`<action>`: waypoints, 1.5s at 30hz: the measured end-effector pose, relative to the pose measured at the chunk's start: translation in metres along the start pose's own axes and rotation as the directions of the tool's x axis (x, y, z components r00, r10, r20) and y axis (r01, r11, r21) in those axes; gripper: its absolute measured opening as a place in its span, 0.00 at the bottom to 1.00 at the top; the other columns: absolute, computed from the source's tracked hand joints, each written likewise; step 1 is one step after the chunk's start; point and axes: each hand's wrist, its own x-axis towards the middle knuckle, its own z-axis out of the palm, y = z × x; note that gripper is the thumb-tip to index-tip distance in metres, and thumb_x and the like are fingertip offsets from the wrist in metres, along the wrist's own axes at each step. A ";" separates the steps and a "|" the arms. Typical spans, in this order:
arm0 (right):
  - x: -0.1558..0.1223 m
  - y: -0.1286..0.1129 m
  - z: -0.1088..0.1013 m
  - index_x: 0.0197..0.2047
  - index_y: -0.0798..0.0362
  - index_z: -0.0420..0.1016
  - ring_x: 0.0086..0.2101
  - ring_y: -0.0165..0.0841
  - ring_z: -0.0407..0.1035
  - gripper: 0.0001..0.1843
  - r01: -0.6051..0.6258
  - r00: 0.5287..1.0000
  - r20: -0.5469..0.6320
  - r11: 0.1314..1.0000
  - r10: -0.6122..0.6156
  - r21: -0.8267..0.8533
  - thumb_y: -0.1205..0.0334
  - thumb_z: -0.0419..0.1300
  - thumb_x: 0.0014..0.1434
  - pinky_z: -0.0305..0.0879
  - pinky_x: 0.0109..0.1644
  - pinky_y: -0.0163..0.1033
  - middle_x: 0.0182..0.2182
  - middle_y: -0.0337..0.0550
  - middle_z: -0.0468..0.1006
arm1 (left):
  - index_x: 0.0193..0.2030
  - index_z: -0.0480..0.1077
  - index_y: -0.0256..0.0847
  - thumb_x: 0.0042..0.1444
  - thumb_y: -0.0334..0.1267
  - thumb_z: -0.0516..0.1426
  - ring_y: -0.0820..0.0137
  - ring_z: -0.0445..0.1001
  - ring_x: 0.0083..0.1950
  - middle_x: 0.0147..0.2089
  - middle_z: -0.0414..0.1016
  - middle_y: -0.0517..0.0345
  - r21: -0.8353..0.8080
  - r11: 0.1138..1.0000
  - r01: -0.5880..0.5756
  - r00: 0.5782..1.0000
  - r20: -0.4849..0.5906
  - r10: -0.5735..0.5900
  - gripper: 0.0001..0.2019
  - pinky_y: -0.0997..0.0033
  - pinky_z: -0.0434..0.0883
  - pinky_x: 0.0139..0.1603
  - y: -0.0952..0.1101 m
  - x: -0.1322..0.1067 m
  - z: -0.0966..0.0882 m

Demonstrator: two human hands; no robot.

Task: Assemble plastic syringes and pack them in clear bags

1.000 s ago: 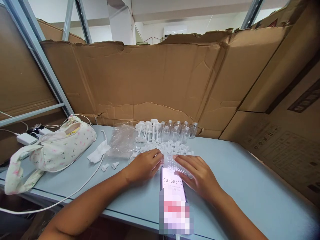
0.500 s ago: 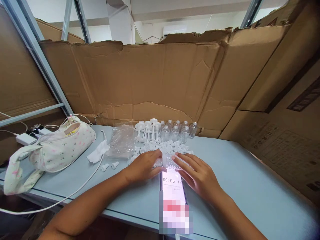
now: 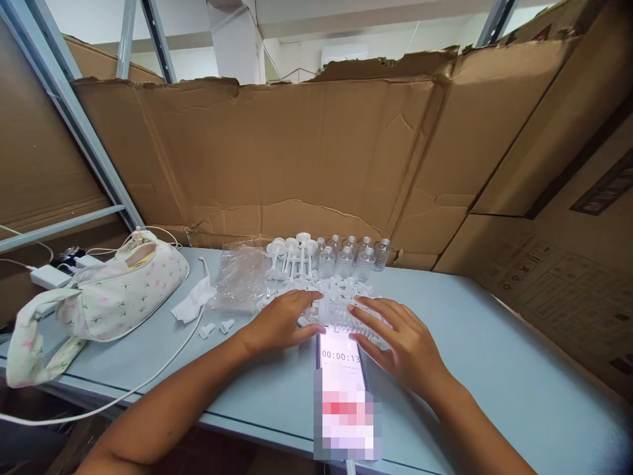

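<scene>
A clear ribbed plastic bottle (image 3: 341,318) lies on its side between my hands, just beyond the top of a lit phone (image 3: 341,369) whose timer reads 00:00:13. My left hand (image 3: 287,320) is at its left end, thumb and forefinger apart; whether they touch it I cannot tell. Over the right end, my right hand (image 3: 398,336) spreads its fingers, hiding part of the bottle. Behind both hands is a heap of small white plastic pieces (image 3: 341,288). White pump-like parts with round tops (image 3: 303,245) stand past the heap, beside several upright clear bottles (image 3: 345,260).
A clear plastic bag (image 3: 241,277) lies left of the heap, near a crumpled white tissue (image 3: 194,300) and two loose white pieces (image 3: 208,330). A floral pouch (image 3: 131,287) and white cable (image 3: 163,369) occupy the left side. Cardboard walls (image 3: 297,145) enclose the table (image 3: 484,369).
My right hand has shifted slightly right and its fingers have spread more. My left hand has moved a little up and away from the phone. More of the bottle shows between them.
</scene>
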 end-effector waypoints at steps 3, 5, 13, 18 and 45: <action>0.000 -0.001 0.000 0.54 0.47 0.72 0.44 0.42 0.73 0.19 -0.025 0.999 0.045 0.999 0.027 -0.041 0.59 0.61 0.59 0.71 0.43 0.47 0.48 0.50 0.78 | 0.55 0.61 0.38 0.56 0.44 0.58 0.61 0.72 0.49 0.50 0.72 0.47 0.033 0.999 -0.031 0.999 -0.024 0.032 0.22 0.58 0.71 0.50 0.001 -0.001 0.002; 0.000 -0.002 0.000 0.55 0.47 0.72 0.42 0.42 0.74 0.19 -0.031 0.998 0.044 0.997 0.034 -0.065 0.59 0.60 0.60 0.71 0.41 0.47 0.48 0.50 0.78 | 0.54 0.61 0.38 0.56 0.43 0.58 0.61 0.71 0.50 0.50 0.71 0.46 0.051 0.998 -0.037 0.999 -0.030 0.038 0.21 0.58 0.71 0.50 0.002 -0.001 0.001; -0.001 -0.008 0.002 0.58 0.51 0.64 0.46 0.42 0.73 0.24 -0.157 0.984 0.110 0.974 0.140 0.165 0.59 0.58 0.59 0.73 0.46 0.48 0.47 0.51 0.77 | 0.55 0.58 0.37 0.56 0.40 0.57 0.59 0.70 0.52 0.52 0.70 0.45 0.089 0.995 -0.035 0.999 0.045 0.031 0.22 0.58 0.70 0.51 0.008 -0.003 0.000; -0.002 -0.003 0.004 0.55 0.47 0.68 0.49 0.42 0.71 0.19 -0.195 0.980 0.100 0.942 0.174 0.272 0.64 0.57 0.59 0.72 0.49 0.49 0.48 0.51 0.76 | 0.55 0.60 0.38 0.57 0.39 0.57 0.60 0.71 0.49 0.49 0.72 0.47 0.129 0.991 -0.037 0.999 0.033 0.033 0.20 0.58 0.71 0.47 0.004 -0.003 -0.003; 0.006 -0.002 0.000 0.41 0.49 0.77 0.23 0.29 0.69 0.23 -0.550 0.574 0.510 -0.160 0.641 0.820 0.46 0.70 0.44 0.68 0.27 0.36 0.31 0.42 0.77 | 0.53 0.60 0.36 0.58 0.35 0.56 0.65 0.72 0.36 0.47 0.76 0.46 0.445 0.862 -0.244 0.851 -0.327 0.410 0.17 0.67 0.70 0.32 0.013 -0.005 0.000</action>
